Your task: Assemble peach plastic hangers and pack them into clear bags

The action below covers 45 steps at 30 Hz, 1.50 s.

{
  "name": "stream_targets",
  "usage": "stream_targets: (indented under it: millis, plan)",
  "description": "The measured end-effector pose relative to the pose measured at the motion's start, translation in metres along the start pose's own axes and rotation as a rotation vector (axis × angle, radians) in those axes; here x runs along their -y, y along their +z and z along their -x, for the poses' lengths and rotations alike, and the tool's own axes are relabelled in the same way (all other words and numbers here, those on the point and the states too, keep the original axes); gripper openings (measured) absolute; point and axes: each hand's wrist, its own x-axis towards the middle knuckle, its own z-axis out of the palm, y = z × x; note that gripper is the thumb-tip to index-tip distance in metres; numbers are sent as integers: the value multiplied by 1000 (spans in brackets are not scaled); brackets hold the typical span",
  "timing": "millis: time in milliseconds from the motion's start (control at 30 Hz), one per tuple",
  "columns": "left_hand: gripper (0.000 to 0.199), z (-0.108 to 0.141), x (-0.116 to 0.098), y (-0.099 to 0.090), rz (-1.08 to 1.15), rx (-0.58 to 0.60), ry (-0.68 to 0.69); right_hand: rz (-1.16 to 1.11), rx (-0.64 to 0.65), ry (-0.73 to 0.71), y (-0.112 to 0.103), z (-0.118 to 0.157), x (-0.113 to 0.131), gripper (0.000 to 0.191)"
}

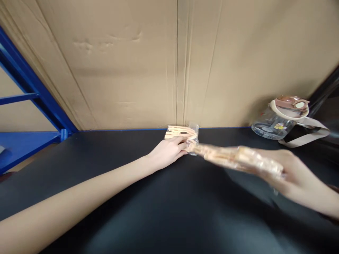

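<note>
My left hand (169,151) reaches to the back middle of the black table, its fingers on a small clear-wrapped packet (180,130) with light wooden-looking pieces inside. The fingertips also meet the near end of a long, clear-wrapped bundle (233,157) of similar pale pieces. At the right, my right hand (288,173) is closed round the other end of that bundle and holds it above the table. The bundle is blurred by motion, so its pieces cannot be told apart.
A clear bottle (275,120) with a pinkish lid and a beige strap stands at the back right. Brown cardboard (119,70) rises behind the black table (159,218). A blue metal frame (50,95) is at the left.
</note>
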Motion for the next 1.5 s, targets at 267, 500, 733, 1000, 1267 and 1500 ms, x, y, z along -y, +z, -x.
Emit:
stream_targets:
  millis: [267, 500, 733, 1000, 1267, 1500]
  plan:
    - [30, -18, -28, 9, -245, -40, 61, 99, -250, 33, -3, -74, -17, 27]
    - [36, -22, -41, 18, -350, -114, 133, 157, -7, -297, 67, -131, -43, 47]
    - [30, -5, -41, -4, -239, -199, 217, 7, 224, -351, 92, -136, -48, 57]
    - [63, 1, -5, 4, -43, -183, -76, -275, 240, -208, 79, -160, -72, 48]
    - [71, 8, 0, 0, 54, -44, -21, -81, 160, -195, 102, -175, -86, 53]
    - [79, 2, -6, 0, 106, -10, 98, 32, 200, -252, 116, -172, -91, 56]
